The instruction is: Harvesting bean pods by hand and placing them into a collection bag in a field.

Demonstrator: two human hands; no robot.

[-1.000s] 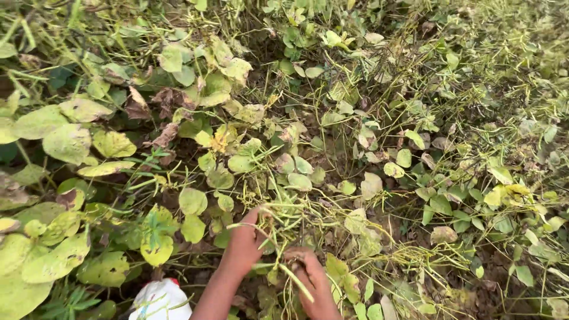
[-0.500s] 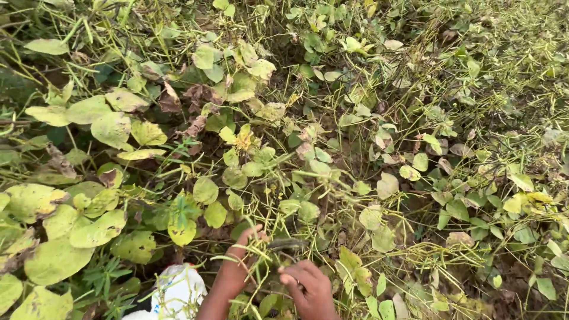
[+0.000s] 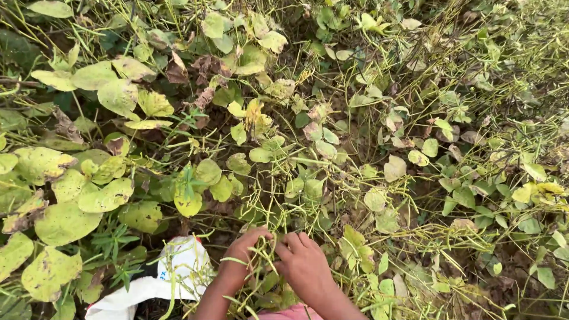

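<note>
Both hands, the left hand (image 3: 240, 261) and the right hand (image 3: 303, 264), are close together, pinching thin green pods (image 3: 265, 255) on the plant, and the white bag (image 3: 178, 269) beside them looks mostly empty.

White sack (image 3: 178, 269), perhaps plastic, red-edged, bottom left among leaves.

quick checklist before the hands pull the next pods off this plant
1. Left hand on the thin green pods: ok, fingers curl round them.
2. Right hand close beside the left, at the same bunch: ok.
3. Firm grip on a single pod: cannot tell, stems hide the fingertips.
4. White bag near the left hand: ok, it lies just to the left.
5. Bag mouth open: cannot tell, leaves cover it.
6. View of the pods: not ok, yellowing leaves and stems crowd it.
</note>
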